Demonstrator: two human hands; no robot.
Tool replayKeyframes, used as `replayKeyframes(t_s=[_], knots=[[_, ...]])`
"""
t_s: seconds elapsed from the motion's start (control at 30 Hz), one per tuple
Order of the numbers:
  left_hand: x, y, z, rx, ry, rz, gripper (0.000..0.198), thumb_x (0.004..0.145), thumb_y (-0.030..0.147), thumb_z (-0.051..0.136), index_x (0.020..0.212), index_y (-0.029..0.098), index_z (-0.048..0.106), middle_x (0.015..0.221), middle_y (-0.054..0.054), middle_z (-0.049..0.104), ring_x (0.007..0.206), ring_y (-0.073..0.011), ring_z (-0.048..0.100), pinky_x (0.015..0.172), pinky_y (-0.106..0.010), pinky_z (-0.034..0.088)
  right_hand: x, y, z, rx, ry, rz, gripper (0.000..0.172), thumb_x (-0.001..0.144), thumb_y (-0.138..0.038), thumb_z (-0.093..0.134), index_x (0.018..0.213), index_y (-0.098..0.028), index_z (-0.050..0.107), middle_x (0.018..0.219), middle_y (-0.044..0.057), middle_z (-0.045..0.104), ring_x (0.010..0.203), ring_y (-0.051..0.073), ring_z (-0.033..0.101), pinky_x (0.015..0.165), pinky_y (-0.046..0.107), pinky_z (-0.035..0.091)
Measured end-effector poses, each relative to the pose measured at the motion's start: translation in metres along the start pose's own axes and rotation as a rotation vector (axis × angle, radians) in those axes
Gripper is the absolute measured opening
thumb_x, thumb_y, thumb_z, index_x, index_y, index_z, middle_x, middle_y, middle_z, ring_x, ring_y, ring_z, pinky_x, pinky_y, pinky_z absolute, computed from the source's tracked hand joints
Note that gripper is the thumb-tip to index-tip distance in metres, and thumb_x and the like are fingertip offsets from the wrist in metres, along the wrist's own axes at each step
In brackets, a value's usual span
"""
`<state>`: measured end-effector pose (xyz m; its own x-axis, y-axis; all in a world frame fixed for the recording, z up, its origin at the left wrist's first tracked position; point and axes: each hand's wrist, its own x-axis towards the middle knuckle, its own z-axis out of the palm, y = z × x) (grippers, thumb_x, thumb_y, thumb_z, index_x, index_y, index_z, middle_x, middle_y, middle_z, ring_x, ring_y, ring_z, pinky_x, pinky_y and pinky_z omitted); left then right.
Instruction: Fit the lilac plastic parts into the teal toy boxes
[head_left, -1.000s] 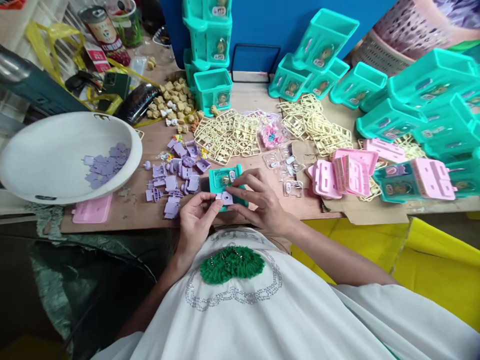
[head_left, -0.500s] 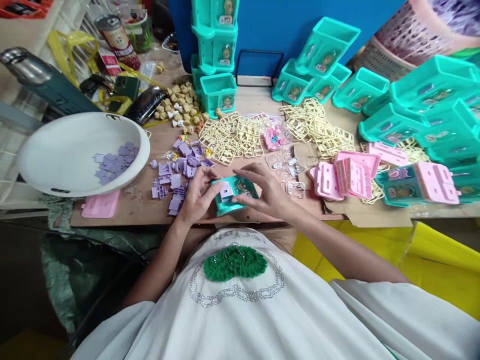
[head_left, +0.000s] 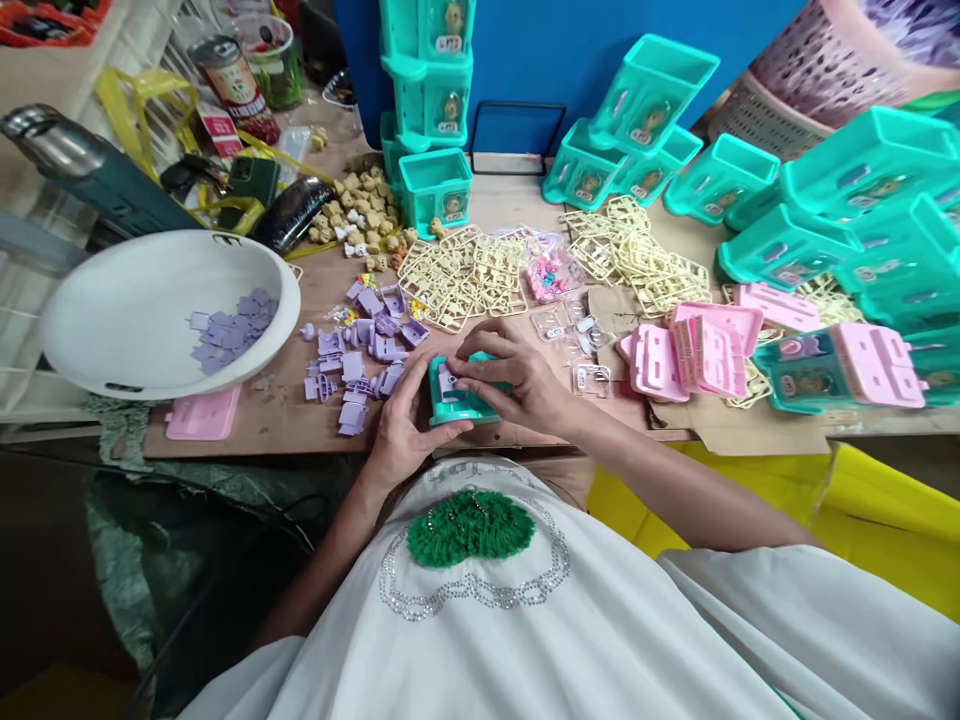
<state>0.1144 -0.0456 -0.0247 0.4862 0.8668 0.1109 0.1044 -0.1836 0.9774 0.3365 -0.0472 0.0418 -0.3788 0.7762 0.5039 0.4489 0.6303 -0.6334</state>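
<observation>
At the table's front edge a teal plastic box [head_left: 448,411] lies under both hands. My left hand [head_left: 401,430] grips its left end, thumb along the near side and fingers on the far side. A small light purple plastic piece [head_left: 447,384] sits at the box's left part. My right hand [head_left: 529,385] reaches over the box from the right, its fingertips closed on the purple piece and its palm hiding much of the box. Left of my left hand lies a heap of purple plastic parts [head_left: 352,365]. Clear plastic pieces [head_left: 592,378] rest to the right of my right hand.
A white bowl [head_left: 120,300] holding flat purple pieces stands at left. Cream plastic frames [head_left: 461,270] and small tan figures [head_left: 367,205] lie behind the hands. Teal boxes [head_left: 652,90] are stacked at the back and right, near pink plastic parts [head_left: 652,365].
My right hand has moved left over the box, and its fingertips have come onto the purple piece. My left thumb has shifted from the purple piece down to the box's near side.
</observation>
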Motion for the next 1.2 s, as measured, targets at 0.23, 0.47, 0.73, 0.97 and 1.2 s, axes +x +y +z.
replayKeyframes(t_s=[0.23,0.47,0.73,0.97,1.2], knots=[[-0.001,0.004,0.005,-0.137,0.064,0.0,0.092,0.081,0.056,0.087,0.155,0.026,0.041,0.162,-0.02,0.052,0.153,-0.0314,0.052,0.124,-0.044,0.048,-0.012,0.002,-0.004,0.092,-0.039,0.104,0.048,0.103,-0.047,0.068,0.143,-0.02,0.067,0.122,0.015,0.071,0.111,0.027,0.065,0.093,0.047,0.058],[-0.008,0.035,0.013,0.133,0.391,0.217,0.036,0.093,0.038,0.079,0.118,0.022,0.059,0.147,-0.017,0.057,0.142,-0.0304,0.061,0.11,-0.046,0.06,-0.018,0.003,0.018,-0.049,0.159,0.199,0.051,0.098,-0.056,0.072,0.133,-0.02,0.073,0.103,0.011,0.071,0.096,0.026,0.064,0.083,0.044,0.057],[-0.009,0.06,0.012,0.471,0.398,0.298,0.012,0.097,0.019,0.071,0.109,0.019,0.075,0.138,-0.013,0.063,0.132,-0.0264,0.067,0.112,-0.046,0.059,-0.016,0.009,0.005,0.125,0.069,0.102,0.044,0.102,-0.037,0.07,0.146,-0.03,0.066,0.119,0.011,0.068,0.109,0.024,0.066,0.087,0.041,0.061],[-0.007,0.064,0.014,0.586,0.41,0.29,0.013,0.097,0.02,0.071,0.109,0.018,0.076,0.146,-0.016,0.06,0.137,-0.0293,0.064,0.111,-0.046,0.06,-0.021,0.007,0.021,0.115,0.167,0.148,0.034,0.1,-0.033,0.074,0.134,-0.026,0.073,0.104,0.009,0.073,0.094,0.022,0.07,0.079,0.037,0.059],[-0.006,0.077,-0.001,0.675,0.26,0.213,0.02,0.1,0.023,0.066,0.115,0.02,0.079,0.145,-0.015,0.062,0.137,-0.0298,0.065,0.116,-0.047,0.055,-0.026,0.0,0.023,0.107,0.234,0.178,0.033,0.097,-0.035,0.078,0.129,-0.027,0.075,0.106,0.008,0.069,0.099,0.023,0.068,0.084,0.039,0.059]])
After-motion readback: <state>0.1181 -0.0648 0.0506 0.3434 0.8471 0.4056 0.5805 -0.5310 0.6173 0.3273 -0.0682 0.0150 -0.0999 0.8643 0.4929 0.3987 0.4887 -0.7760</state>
